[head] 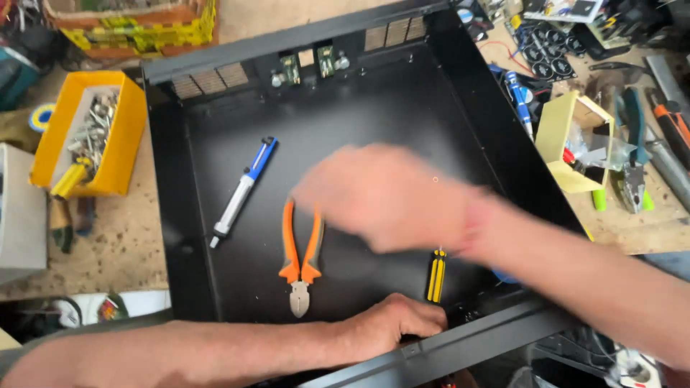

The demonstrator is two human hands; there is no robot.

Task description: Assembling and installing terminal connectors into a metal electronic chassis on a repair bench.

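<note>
A black metal chassis tray (172,187) lies open on the workbench. Inside it rest orange-handled pliers (299,262), a blue and white desoldering pump (243,188) and a small yellow and black screwdriver (435,276). My left hand (392,325) presses down on the tray's near edge, fingers curled, beside the screwdriver. My right hand (381,194) hovers blurred over the tray's middle, just above the pliers' handles; I cannot tell whether it holds anything.
A yellow bin (126,133) of metal parts sits left of the tray. A yellow crate (136,29) stands at the back left. Right of the tray lie a small cardboard box (557,136), green-handled pliers (634,151), pens and electronic parts.
</note>
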